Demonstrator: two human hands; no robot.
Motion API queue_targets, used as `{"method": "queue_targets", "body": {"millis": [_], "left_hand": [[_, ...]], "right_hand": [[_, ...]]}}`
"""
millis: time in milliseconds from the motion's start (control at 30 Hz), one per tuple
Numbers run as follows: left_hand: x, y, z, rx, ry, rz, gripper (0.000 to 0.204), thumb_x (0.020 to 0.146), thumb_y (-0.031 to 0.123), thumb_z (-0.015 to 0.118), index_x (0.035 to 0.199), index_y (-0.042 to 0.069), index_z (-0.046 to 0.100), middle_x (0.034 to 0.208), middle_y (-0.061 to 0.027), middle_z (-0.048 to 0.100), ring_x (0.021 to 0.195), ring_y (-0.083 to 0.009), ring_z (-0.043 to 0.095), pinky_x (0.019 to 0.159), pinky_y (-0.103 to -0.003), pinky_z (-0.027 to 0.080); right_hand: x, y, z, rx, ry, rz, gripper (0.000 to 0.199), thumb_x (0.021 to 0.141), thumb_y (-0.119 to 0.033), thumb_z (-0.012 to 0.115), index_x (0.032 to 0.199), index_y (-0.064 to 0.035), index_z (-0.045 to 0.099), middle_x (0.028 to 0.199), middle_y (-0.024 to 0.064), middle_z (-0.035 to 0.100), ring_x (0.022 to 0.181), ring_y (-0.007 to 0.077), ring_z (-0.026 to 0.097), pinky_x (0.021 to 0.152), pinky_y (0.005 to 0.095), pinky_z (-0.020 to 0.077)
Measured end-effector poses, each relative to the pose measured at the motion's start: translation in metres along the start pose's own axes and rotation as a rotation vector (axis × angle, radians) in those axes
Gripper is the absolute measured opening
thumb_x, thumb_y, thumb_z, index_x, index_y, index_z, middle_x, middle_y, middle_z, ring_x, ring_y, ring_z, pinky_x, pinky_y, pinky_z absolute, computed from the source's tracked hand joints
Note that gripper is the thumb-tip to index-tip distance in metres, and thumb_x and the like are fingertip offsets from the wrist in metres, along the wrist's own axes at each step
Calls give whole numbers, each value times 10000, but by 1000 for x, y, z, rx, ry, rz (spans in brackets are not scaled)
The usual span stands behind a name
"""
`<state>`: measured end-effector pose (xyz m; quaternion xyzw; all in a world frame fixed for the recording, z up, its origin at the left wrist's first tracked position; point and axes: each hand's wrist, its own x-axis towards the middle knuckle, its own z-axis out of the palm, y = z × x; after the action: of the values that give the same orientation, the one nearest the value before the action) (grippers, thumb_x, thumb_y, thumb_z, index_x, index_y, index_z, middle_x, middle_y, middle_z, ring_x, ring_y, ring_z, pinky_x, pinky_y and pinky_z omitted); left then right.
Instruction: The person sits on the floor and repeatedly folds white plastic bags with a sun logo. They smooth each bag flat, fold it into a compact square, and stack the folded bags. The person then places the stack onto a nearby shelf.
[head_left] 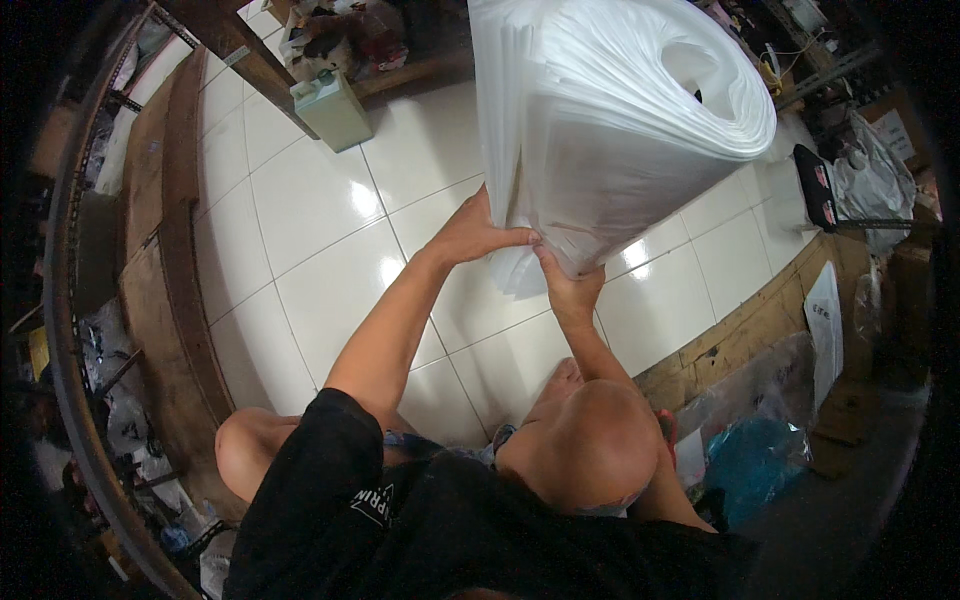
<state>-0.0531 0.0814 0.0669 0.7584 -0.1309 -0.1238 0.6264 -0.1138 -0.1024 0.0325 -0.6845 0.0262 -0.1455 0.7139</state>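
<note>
A large roll of translucent white plastic sheeting [630,150] fills the upper middle of the head view, its hollow core showing at the upper right. Many layers wind around that core, and loose flaps hang along the left side. My left hand [475,228] grips the lower left edge of the sheeting, thumb in front and fingers hidden behind the layers. Close beside it, my right hand [572,292] is closed on the bottom corner, its thumb pressed against the plastic. The two thumbs nearly meet there.
White floor tiles [320,230] lie below. A pale green container [332,110] stands by a wooden post at the upper left. Metal shelving [75,380] lines the left. To the right are flattened cardboard [740,310], a black pouch [815,188] and a blue plastic bag [755,470].
</note>
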Motion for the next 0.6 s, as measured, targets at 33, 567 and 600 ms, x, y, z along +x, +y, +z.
{"method": "queue_targets", "body": {"millis": [33, 567, 600], "left_hand": [[3, 2, -1, 37, -7, -8, 729, 785, 335, 824, 1364, 10, 524, 1334, -175, 588, 1274, -292, 530, 1086, -406, 398], [-22, 17, 36, -387, 454, -530, 666, 868, 286, 715, 1298, -164, 476, 1186, -257, 634, 1049, -315, 662, 915, -381, 536], [-23, -4, 43, -403, 474, -587, 662, 865, 277, 722, 1292, -165, 479, 1181, -257, 635, 1051, -315, 662, 915, -385, 536]], "right_hand": [[2, 2, -4, -70, 10, 12, 552, 806, -171, 836, 1222, 53, 551, 1180, 161, 643, 1081, 255, 620, 965, 364, 472], [156, -43, -75, -371, -577, 495, 649, 766, -243, 817, 1270, 77, 565, 1143, 202, 681, 995, 274, 678, 929, 384, 525], [164, -26, -74, -368, -658, 560, 682, 754, -260, 820, 1285, 78, 557, 1170, 213, 668, 1037, 284, 666, 950, 391, 514]]}}
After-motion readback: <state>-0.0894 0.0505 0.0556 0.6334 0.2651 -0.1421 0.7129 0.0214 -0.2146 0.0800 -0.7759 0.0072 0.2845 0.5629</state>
